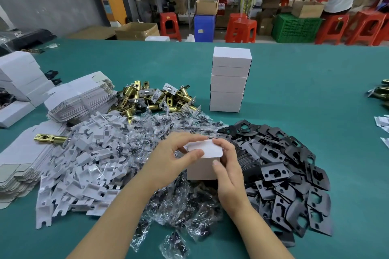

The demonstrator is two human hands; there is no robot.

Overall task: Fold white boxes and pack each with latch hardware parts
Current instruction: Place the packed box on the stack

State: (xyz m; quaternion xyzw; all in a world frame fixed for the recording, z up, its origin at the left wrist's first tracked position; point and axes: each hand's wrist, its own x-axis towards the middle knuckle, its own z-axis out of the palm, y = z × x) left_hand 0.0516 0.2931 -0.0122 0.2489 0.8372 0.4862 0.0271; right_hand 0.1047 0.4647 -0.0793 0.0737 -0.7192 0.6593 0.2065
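A small white box (202,169) stands upright over the pile of clear screw bags (168,126), its top flap (207,149) bent over the opening. My left hand (168,159) holds the box's left side, thumb pressing on the flap. My right hand (226,166) grips the right side, fingers curled at the flap's far edge. Brass latches (147,99) lie heaped behind, white card inserts (84,166) to the left, black strike plates (290,174) to the right. One brass latch (50,139) lies apart on flat box blanks (80,99).
A tall stack of closed white boxes (229,80) stands on the green table (315,90) behind the piles. More white boxes (19,82) sit at far left. Across the aisle are red stools (242,29), a green crate (294,27) and a person at a bench.
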